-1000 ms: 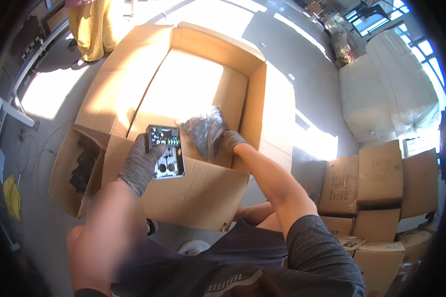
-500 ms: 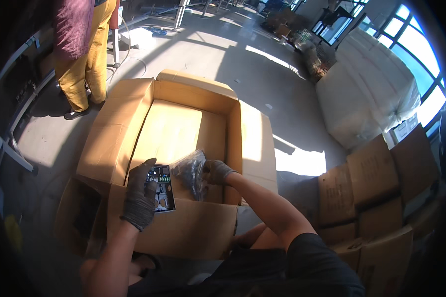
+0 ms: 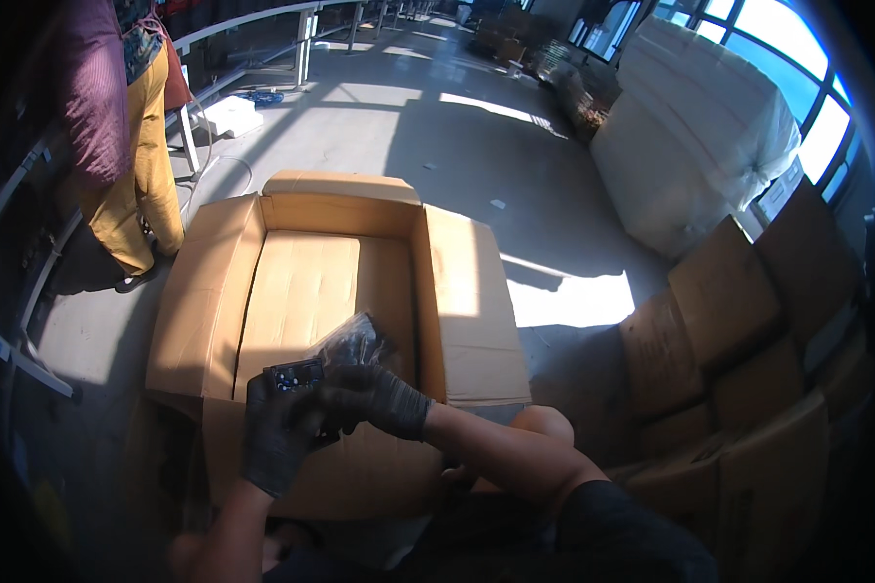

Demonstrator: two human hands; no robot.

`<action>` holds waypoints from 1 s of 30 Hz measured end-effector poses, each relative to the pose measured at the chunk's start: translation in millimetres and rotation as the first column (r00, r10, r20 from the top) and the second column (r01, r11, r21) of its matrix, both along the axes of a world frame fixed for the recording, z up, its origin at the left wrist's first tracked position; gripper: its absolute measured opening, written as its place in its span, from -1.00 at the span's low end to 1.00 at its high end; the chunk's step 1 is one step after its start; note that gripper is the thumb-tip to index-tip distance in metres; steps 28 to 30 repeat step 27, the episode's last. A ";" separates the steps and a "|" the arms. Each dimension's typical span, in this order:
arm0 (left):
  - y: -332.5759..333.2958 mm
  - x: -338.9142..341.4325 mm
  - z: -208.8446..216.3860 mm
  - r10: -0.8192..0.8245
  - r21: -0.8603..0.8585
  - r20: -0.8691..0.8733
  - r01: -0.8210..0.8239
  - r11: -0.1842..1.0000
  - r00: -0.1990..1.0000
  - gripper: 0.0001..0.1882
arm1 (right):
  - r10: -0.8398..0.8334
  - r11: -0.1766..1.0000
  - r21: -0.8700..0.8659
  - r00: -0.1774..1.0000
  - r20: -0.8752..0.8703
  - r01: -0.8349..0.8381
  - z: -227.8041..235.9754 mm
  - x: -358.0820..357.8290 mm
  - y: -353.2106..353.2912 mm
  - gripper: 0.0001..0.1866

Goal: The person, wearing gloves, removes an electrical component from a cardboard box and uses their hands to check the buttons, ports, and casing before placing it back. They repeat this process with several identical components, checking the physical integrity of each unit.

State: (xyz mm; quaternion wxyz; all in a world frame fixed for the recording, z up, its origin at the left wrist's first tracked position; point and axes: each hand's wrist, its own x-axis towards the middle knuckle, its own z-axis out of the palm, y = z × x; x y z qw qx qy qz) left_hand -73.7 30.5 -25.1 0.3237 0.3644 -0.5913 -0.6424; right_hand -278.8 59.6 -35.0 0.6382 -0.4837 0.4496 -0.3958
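My left hand [image 3: 274, 439], in a dark grey glove, grips a flat black case [image 3: 295, 375] with small metal and electronic-looking parts in it. My right hand [image 3: 384, 396], gloved alike, is closed and reaches across the case's face, hiding much of it. A see-through plastic bag [image 3: 350, 340] with dark contents sticks out beyond the right hand's fingers, which seem to hold it. How those fingers touch the case is hidden and blurred. Both hands are over the near side of a big open cardboard box [image 3: 476, 321], whose flaps are folded outward.
Folded cardboard boxes [image 3: 724, 291] lean in a pile at the right. Behind them stands a large bulk wrapped in white plastic [image 3: 690, 136]. A person in yellow trousers [image 3: 151, 165] stands at the far left, near metal-legged tables [image 3: 304, 49]. A white package [image 3: 231, 117] lies on the floor.
My right hand has moved left with the bag, from beside the case to over it. The case has turned and is now mostly covered. The whole view has shifted slightly.
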 end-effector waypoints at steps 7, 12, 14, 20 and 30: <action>-1.1 2.1 -16.9 0.121 -0.554 0.255 0.042 0.831 0.959 -0.68 | -0.060 0.996 -0.055 0.991 0.124 0.067 -10.3 0.6 3.4 -0.73; -1.0 -1.6 -11.6 0.102 -0.528 0.278 0.063 0.847 0.955 -0.69 | -0.005 0.998 0.059 0.992 0.129 -0.003 -9.9 -4.4 3.7 -0.68; -3.3 0.8 -17.1 0.110 -0.564 0.268 0.063 0.823 0.957 -0.69 | -0.017 0.997 0.074 0.988 0.155 0.005 -7.2 -4.0 4.2 -0.67; -3.0 -0.6 -19.0 0.138 -0.559 0.271 0.039 0.828 0.953 -0.68 | -0.012 1.000 -0.011 0.992 0.126 0.014 -10.5 -2.6 5.2 -0.69; -5.2 3.4 -31.2 0.074 -0.447 0.225 0.036 0.894 0.972 -0.61 | -0.101 0.907 -0.421 0.976 -0.195 0.010 -12.6 -0.9 3.3 -0.70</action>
